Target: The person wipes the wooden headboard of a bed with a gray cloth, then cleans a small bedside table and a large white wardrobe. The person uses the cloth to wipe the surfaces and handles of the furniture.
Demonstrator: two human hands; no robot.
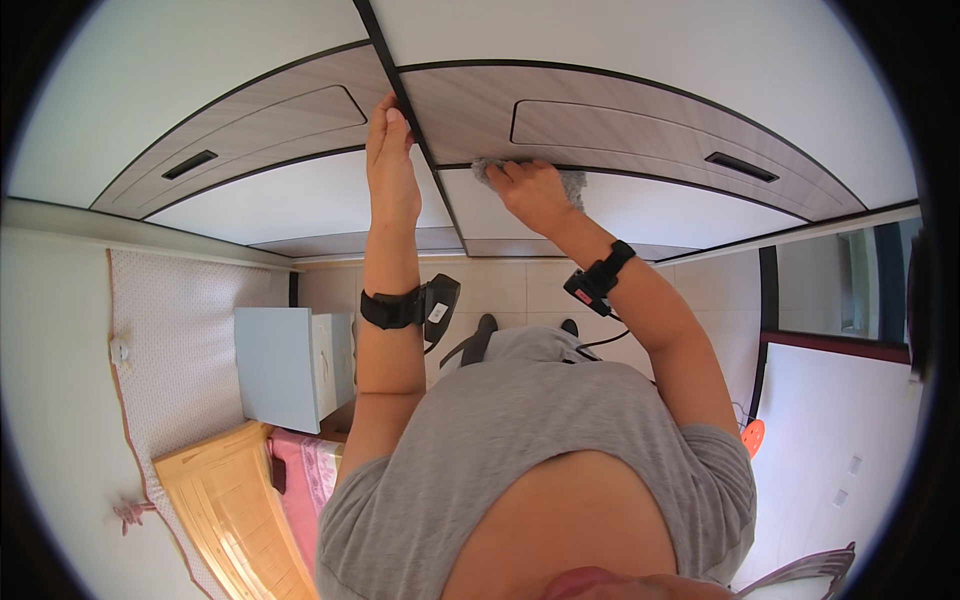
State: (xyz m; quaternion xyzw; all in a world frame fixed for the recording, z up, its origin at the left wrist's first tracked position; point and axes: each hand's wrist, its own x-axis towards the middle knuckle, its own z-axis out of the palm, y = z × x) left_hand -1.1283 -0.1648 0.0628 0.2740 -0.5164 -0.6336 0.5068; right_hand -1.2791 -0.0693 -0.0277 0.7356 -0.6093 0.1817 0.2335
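My right hand [529, 193] is closed on a fluffy grey cleaning cloth [574, 187]. It presses the cloth to a wardrobe door [630, 199], just below the dark line under the wood-grain band. Farther left, my left hand [392, 169] is raised with its fingers extended, at the dark vertical trim [381, 45] between two doors. No object shows in it, though its palm side is partly hidden. A black strap with a small device sits on each wrist, the left device [441, 307] and the right device [591, 289].
A light blue bedside cabinet [276, 367] stands at the left, beside a wooden headboard [225, 502] and pink bedding [296, 480]. The tiled floor [495, 285] runs below the wardrobe. On the right are a white panel [832, 420] and an orange object [752, 436].
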